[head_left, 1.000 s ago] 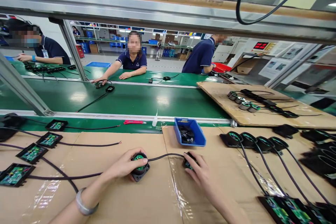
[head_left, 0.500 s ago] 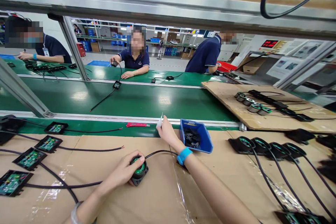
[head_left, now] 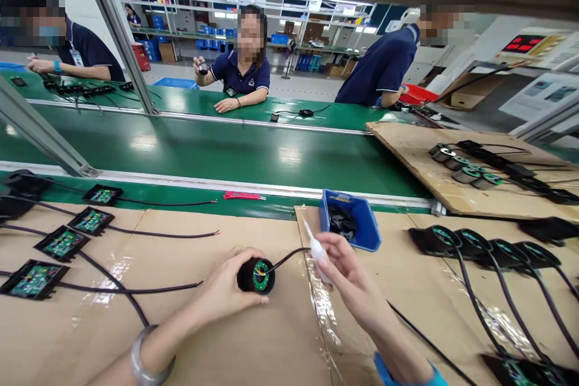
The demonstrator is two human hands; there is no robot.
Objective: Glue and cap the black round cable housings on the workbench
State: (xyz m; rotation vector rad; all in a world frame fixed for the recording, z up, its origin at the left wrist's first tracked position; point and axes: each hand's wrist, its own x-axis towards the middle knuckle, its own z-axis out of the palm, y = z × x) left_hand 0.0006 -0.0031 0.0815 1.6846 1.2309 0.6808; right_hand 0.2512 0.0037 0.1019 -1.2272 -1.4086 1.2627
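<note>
My left hand (head_left: 222,289) grips a round black part (head_left: 256,275) and tilts it so its green circuit face points right. A black cable runs from that part across the cardboard sheet (head_left: 253,350). My right hand (head_left: 350,280) holds a small white squeeze bottle (head_left: 315,251), its thin nozzle pointing up and to the left, just right of the round part. A silver bangle sits on my left wrist and a blue band on my right.
A blue bin (head_left: 350,226) of black parts stands behind my right hand. Open black boxes with green boards (head_left: 63,242) lie at left, wired units (head_left: 474,241) at right. A red tool (head_left: 244,196) lies by the green conveyor (head_left: 203,154). Three people work across it.
My right hand picked up the white bottle from the conveyor edge and brought it back beside the round part. My left hand tipped that part onto its side.
</note>
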